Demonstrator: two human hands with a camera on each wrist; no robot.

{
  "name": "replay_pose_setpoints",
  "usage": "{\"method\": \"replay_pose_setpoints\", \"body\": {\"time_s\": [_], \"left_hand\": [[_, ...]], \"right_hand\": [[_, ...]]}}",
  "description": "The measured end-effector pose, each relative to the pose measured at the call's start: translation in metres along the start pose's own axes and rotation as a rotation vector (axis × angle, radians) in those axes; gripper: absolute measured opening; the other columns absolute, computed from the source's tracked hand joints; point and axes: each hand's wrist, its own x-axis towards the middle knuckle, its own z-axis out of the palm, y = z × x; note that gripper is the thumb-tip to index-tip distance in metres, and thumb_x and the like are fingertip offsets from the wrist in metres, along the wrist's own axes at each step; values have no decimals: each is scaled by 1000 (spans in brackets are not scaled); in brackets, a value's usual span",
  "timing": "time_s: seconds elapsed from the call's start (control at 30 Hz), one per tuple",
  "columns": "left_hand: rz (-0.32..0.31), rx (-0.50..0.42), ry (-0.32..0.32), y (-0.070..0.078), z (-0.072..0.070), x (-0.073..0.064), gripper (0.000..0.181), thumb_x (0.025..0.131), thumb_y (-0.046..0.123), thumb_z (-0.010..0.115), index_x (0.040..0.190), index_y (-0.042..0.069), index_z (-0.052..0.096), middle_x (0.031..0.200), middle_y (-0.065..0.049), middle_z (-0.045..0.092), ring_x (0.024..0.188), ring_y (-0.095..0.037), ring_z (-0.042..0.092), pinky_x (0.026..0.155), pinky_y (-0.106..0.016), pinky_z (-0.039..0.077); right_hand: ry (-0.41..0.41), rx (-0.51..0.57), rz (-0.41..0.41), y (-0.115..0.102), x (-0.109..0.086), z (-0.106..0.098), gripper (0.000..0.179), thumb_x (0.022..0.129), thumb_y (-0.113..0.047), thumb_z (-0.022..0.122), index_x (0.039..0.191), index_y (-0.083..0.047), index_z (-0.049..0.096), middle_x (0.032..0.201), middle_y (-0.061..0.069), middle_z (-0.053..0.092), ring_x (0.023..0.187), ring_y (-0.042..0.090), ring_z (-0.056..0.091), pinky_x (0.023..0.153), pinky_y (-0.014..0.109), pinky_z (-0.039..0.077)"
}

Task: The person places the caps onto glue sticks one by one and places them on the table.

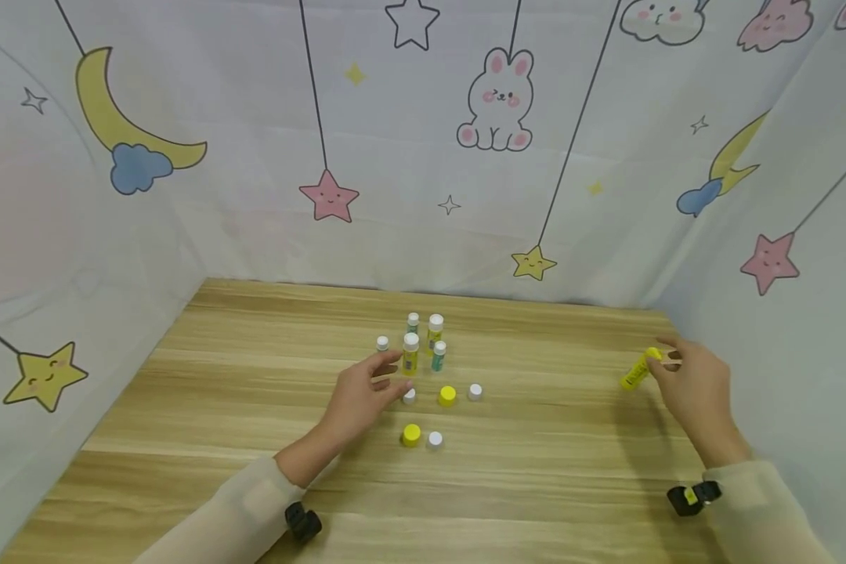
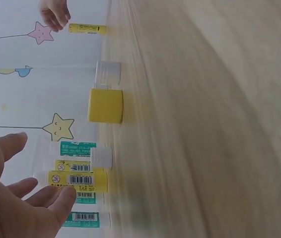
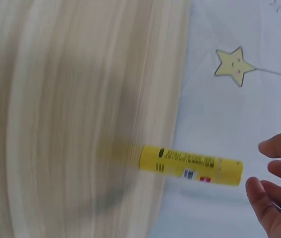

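Note:
At the right of the table, a yellow glue stick (image 1: 635, 374) with a yellow top stands upright. My right hand (image 1: 694, 392) is beside its top; in the right wrist view the fingers are spread and a gap separates them from the glue stick (image 3: 190, 165). My left hand (image 1: 358, 397) hovers with loosely bent fingers by a cluster of upright glue sticks with white tops. Among these are a yellow-labelled one (image 2: 78, 180) and a green-labelled one (image 1: 439, 359). No object is in the left hand's grasp. Its fingers partly cover the cluster in the left wrist view.
Loose caps lie in front of the cluster: a yellow cap (image 1: 447, 396), another yellow cap (image 1: 412, 435) and several white ones, including a white cap (image 1: 475, 392). A patterned cloth (image 1: 254, 219) hangs behind and along both sides of the wooden table (image 1: 550, 486).

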Motion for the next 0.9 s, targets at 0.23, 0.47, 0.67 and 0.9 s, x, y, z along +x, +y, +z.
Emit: {"method": "replay_pose_setpoints", "body": {"time_s": [0.23, 0.47, 0.67, 0.9], "left_hand": [[-55, -5, -37, 0, 7, 5, 64, 91, 21, 79, 146, 4, 52, 148, -16, 54, 129, -34, 58, 98, -41, 55], [-120, 33, -57, 1, 11, 12, 70, 93, 23, 76, 152, 4, 44, 153, -19, 46, 135, -34, 52, 100, -41, 53], [-160, 63, -71, -2, 13, 21, 73, 95, 27, 74, 155, 4, 39, 155, -18, 44, 134, -35, 53, 103, -44, 50], [-177, 46, -82, -6, 16, 28, 68, 97, 26, 72, 153, 1, 42, 154, -18, 45, 138, -34, 49, 112, -47, 42]], "right_hand": [[232, 71, -87, -33, -19, 5, 35, 90, -7, 76, 122, 5, 67, 103, 27, 66, 78, 40, 70, 65, 23, 56], [277, 142, -235, -66, -34, 21, 27, 85, -2, 78, 112, 1, 72, 93, 18, 70, 70, 31, 70, 66, -5, 35], [202, 181, -315, -91, -47, 39, 27, 85, -6, 81, 112, -6, 74, 95, 10, 72, 72, 22, 72, 64, 15, 55], [73, 250, -325, -114, -56, 57, 25, 87, -8, 80, 111, -9, 73, 100, 7, 74, 77, 18, 71, 62, 36, 61]]}}
